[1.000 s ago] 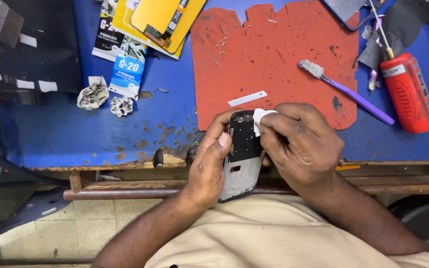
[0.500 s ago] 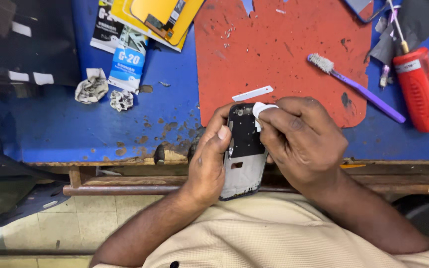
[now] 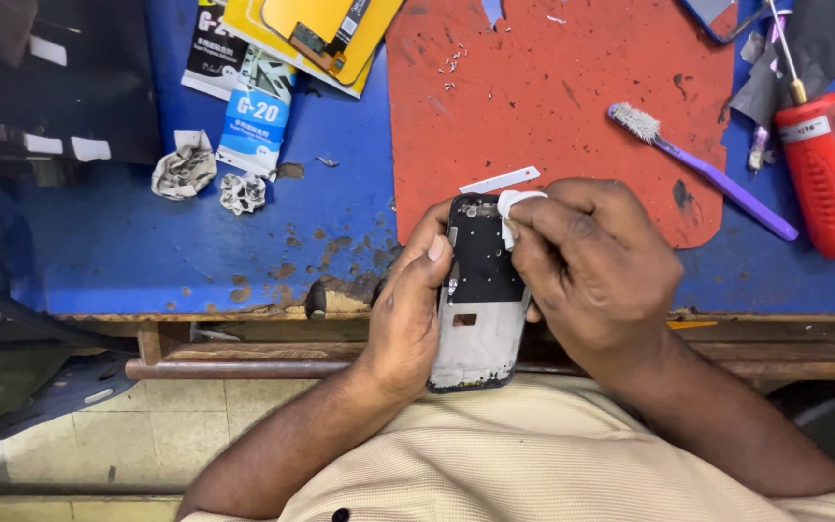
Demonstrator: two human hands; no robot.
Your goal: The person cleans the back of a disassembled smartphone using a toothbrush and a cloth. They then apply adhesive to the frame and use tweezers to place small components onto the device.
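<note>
Black-and-silver phone frame [image 3: 480,300], screenless, white wipe [image 3: 512,203] atop

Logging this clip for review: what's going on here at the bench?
A person holds an opened grey phone frame with a black inner plate over the edge of a worn blue workbench. The left hand grips the frame's side, while the right hand presses a small white wad against its top corner. A purple toothbrush lies on the red mat nearby.

on the bench [image 3: 99,261], the phone frame [image 3: 480,290] sits at the mat's [image 3: 553,97] six o'clock edge; toothbrush [image 3: 703,174] at its three o'clock, crumpled wads [image 3: 184,169] at nine, packets [image 3: 258,106] at ten.
</note>
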